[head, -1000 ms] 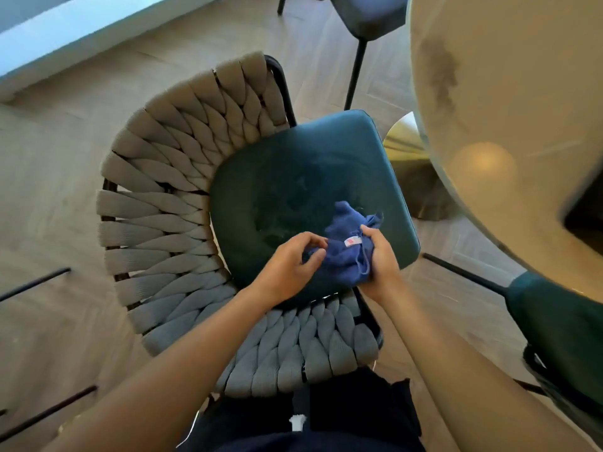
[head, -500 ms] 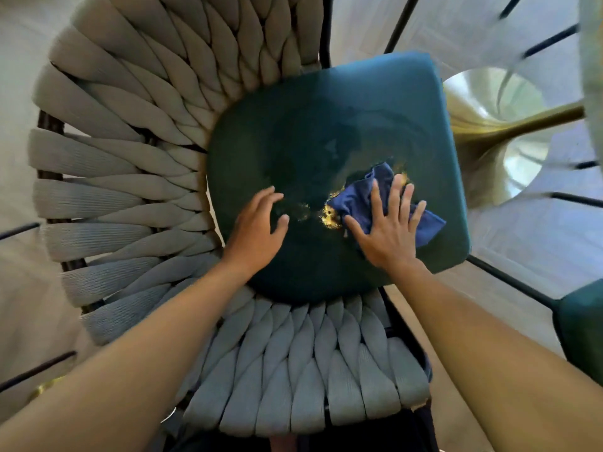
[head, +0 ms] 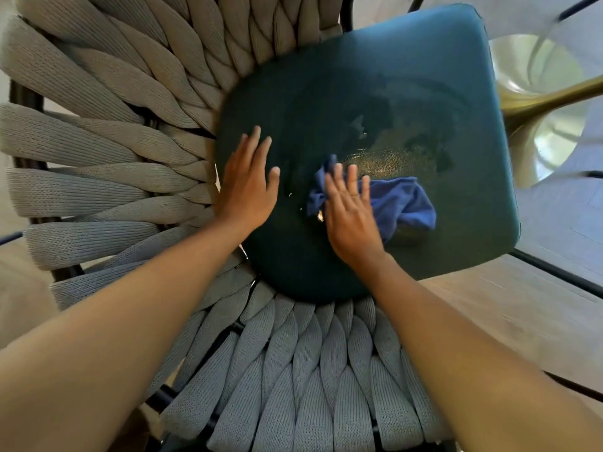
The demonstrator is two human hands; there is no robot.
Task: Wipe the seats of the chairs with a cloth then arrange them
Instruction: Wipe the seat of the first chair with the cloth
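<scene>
Head view: your right hand (head: 350,213) presses flat, fingers straight, on the blue cloth (head: 398,203), bunched on the teal seat cushion (head: 424,93). Your left hand (head: 249,187) rests flat just beside it.

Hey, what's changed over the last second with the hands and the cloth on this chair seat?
A second ago both hands bunched the cloth above the seat's near edge. The left hand has let go and now rests flat on the seat; the right hand has flattened, pressing the cloth down and sliding it across the cushion. The camera has come much closer. Same chair; cloth stays under the right hand.
</scene>
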